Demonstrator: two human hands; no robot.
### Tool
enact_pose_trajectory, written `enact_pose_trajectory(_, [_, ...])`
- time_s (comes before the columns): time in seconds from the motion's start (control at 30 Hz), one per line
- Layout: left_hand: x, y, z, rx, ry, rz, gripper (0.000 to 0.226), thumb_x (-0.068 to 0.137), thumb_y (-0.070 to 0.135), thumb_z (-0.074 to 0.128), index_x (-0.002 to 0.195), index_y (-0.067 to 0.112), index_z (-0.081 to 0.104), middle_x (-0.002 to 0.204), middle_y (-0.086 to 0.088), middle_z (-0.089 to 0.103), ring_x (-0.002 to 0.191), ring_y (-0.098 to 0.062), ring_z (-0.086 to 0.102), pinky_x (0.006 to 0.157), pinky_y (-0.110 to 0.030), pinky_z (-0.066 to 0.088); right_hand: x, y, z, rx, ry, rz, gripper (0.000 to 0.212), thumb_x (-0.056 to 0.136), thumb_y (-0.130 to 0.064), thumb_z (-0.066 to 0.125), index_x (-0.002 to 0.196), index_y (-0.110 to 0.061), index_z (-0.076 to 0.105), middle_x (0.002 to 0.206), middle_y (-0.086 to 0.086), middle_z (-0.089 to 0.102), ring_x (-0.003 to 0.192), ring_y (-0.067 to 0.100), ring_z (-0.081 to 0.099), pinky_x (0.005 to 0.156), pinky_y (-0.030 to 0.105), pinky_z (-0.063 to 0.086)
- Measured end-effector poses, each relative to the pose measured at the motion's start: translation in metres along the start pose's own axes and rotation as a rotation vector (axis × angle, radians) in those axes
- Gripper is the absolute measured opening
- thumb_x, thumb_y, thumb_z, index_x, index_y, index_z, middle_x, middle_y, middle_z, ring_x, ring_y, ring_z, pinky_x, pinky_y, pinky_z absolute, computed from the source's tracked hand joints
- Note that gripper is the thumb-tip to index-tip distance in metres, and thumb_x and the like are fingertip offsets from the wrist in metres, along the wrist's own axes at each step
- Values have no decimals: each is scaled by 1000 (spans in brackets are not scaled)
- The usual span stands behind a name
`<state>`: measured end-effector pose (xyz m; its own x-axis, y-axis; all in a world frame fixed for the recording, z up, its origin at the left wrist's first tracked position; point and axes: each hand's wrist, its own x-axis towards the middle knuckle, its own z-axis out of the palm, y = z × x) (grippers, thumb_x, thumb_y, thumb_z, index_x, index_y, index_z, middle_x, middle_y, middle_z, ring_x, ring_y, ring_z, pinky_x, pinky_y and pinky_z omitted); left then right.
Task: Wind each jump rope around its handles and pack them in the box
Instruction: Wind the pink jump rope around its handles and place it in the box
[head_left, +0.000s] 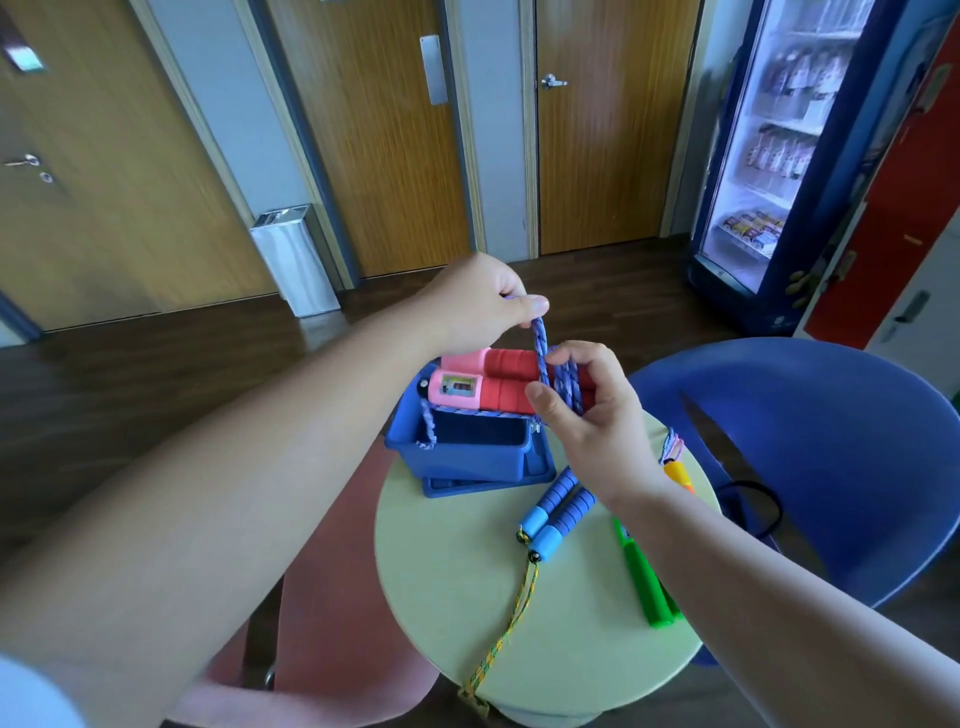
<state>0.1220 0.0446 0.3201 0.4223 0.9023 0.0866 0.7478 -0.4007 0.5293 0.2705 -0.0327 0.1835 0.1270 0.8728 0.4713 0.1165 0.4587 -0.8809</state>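
My right hand (589, 415) grips a pair of red and pink jump-rope handles (483, 382), held side by side above the blue box (467, 457). A purple braided rope (563, 384) is wound several turns around their red ends. My left hand (483, 306) pinches the free part of that rope just above the handles. A loose loop of the rope hangs down into the box at its left side. On the round green table (457, 571) lie blue handles (558, 512) with a yellow-green rope (506, 631), green handles (647, 584) and an orange handle (678, 473).
The box stands on its blue lid (488, 483) at the table's far edge. A blue chair (831, 467) is to the right with a black cord on its seat. A pink chair (332, 597) sits at lower left. Doors, a metal bin and a drinks fridge stand behind.
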Motion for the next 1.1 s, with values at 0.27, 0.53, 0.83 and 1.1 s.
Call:
enact_pose_trajectory(0.27, [10, -3, -13, 88, -125, -3, 32, 86, 46, 81, 79, 15, 77, 59, 10, 59, 56, -6, 51, 54, -24, 38, -3, -3, -11, 57, -24, 78, 31, 90, -5, 70, 93, -36, 73, 100, 7, 63, 66, 0, 56, 63, 15, 45])
enact_pose_trajectory(0.53, [6, -45, -11, -456, -280, -138, 2, 91, 10, 77, 90, 12, 77, 75, -4, 74, 54, -10, 51, 48, -22, 40, -3, -30, -19, 431, 33, 263, 17, 80, -7, 60, 79, -21, 70, 77, 14, 48, 52, 17, 33, 48, 23, 24])
enact_pose_trajectory(0.83, [-50, -51, 95, -928, -265, -236, 23, 107, 21, 52, 107, 11, 72, 75, -8, 70, 54, -17, 38, 49, -24, 30, 40, -29, -5, 379, 132, 176, 9, 99, -6, 63, 99, -15, 64, 87, 0, 63, 63, 23, 51, 44, 26, 41])
enact_pose_trajectory(1.1, [-63, -25, 60, -409, -254, -68, 39, 99, 34, 63, 88, -3, 64, 58, -3, 59, 47, -17, 42, 49, -28, 37, 36, 11, -9, 89, 64, 202, 10, 94, -9, 72, 97, -18, 69, 96, 4, 72, 70, 22, 61, 58, 34, 53])
